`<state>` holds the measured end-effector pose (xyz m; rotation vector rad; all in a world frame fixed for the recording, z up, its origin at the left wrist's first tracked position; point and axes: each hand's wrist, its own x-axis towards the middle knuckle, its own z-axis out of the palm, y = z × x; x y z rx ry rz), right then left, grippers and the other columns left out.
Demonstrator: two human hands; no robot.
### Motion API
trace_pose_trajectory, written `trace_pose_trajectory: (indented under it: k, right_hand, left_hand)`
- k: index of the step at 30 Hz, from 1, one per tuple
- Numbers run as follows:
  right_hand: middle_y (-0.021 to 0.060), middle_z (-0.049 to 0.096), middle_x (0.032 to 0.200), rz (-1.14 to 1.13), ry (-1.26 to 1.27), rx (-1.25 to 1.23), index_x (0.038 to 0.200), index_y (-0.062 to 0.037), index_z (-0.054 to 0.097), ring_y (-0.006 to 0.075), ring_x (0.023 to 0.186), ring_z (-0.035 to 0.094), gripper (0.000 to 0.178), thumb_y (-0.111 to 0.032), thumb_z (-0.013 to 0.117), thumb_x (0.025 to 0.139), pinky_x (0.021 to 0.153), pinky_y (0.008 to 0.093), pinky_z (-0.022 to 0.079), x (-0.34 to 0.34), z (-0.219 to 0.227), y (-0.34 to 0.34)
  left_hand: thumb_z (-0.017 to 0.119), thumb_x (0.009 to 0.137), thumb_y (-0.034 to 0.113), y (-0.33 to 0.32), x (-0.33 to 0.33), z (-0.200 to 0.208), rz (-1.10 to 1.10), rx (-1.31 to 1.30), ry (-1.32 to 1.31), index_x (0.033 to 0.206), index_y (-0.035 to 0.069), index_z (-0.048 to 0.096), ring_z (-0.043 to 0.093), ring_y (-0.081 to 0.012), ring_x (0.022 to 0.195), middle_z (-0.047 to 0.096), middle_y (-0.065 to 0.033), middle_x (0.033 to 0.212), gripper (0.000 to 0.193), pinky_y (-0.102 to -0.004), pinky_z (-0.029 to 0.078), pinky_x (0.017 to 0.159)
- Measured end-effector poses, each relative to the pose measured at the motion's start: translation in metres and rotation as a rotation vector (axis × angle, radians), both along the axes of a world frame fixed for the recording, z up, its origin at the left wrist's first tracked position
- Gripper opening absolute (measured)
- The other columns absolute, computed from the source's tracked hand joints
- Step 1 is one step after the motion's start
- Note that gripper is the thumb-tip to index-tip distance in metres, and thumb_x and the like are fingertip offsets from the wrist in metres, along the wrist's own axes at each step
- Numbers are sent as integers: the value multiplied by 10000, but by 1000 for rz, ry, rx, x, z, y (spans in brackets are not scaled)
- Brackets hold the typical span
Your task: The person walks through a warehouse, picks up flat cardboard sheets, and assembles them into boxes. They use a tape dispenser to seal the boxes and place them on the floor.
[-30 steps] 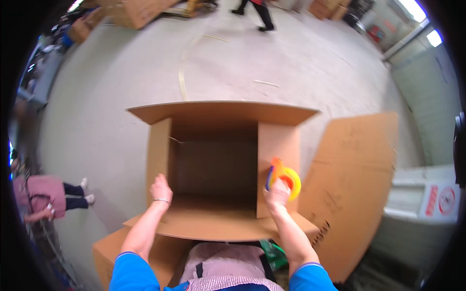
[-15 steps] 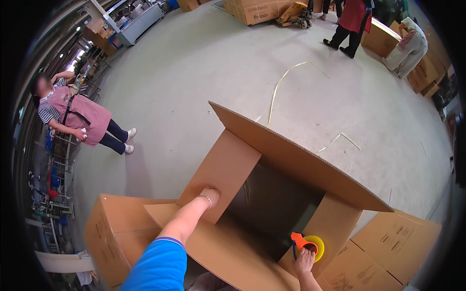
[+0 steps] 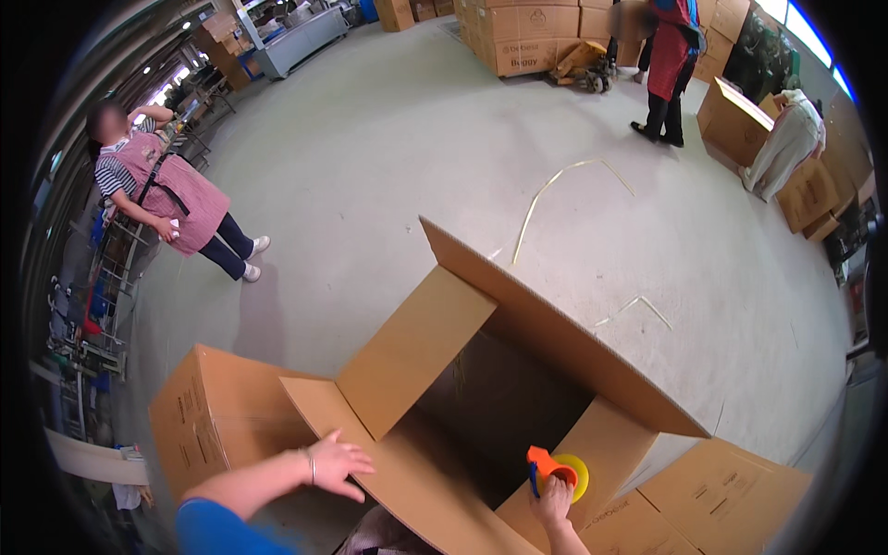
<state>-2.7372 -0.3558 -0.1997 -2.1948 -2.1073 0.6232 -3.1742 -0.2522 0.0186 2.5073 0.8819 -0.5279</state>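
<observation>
In front of me stands a large brown cardboard box [image 3: 555,338] with its top flaps raised or folded outward and its inside dark. My left hand [image 3: 338,465], fingers spread, hovers at or touches the near flap [image 3: 416,481]; contact is hard to tell. It holds nothing. My right hand [image 3: 555,502] grips an orange tape dispenser [image 3: 545,459] loaded with a yellow roll of tape [image 3: 579,474], just above the right side flap [image 3: 592,449]. The left side flap [image 3: 416,347] leans with no hand on it.
Closed cartons stand at left [image 3: 250,407] and right [image 3: 721,495]. Strap pieces [image 3: 532,208] lie on the grey floor. A person in a pink apron [image 3: 176,190] stands far left; others work at back right near stacked cartons [image 3: 532,42] and a pallet jack [image 3: 583,69].
My left hand has left the left side flap and moved toward me to the near flap, opening out. My right hand still holds the tape dispenser. The view has shifted.
</observation>
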Motion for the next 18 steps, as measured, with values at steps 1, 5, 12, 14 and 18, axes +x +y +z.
trace_pose_trajectory:
  k: [1,5,12,14,18]
  right_hand:
    - [133,606,822,10,10,-32,897,-42,518,291,843,578,419,-283,738,634,837,417,375,-2,1,0]
    - [147,609,803,-186,166,-144,894,-22,526,316,813,584,441,-277,761,622,795,426,402,-14,26,12]
    - [182,574,752,-301,614,-54,884,-4,506,362,730,565,433,-245,775,644,692,412,463,-48,122,101]
    - [173,559,881,-134,534,121,933,-21,507,338,848,543,448,-232,780,649,722,427,434,-59,194,137]
    - [154,529,854,143,248,713,1029,2,487,349,752,503,531,-185,777,625,705,441,402,-41,260,201]
  left_hand:
    - [680,736,459,-13,-3,-3,77,51,-55,1066,203,645,588,-177,995,651,-3,1038,419,-372,419,926]
    - [686,656,546,4,7,-41,57,149,-37,792,224,642,596,-131,811,637,58,826,352,-305,451,745]
    - [574,679,707,123,91,-96,131,-45,-27,694,131,632,637,-268,753,628,-65,671,579,-387,478,675]
    - [574,687,694,144,99,-135,77,96,-162,836,129,667,609,-239,930,659,-62,848,592,-401,425,835]
    - [468,753,714,146,109,-189,113,279,-68,1360,158,425,185,-342,1364,333,-114,1436,825,-623,96,1065]
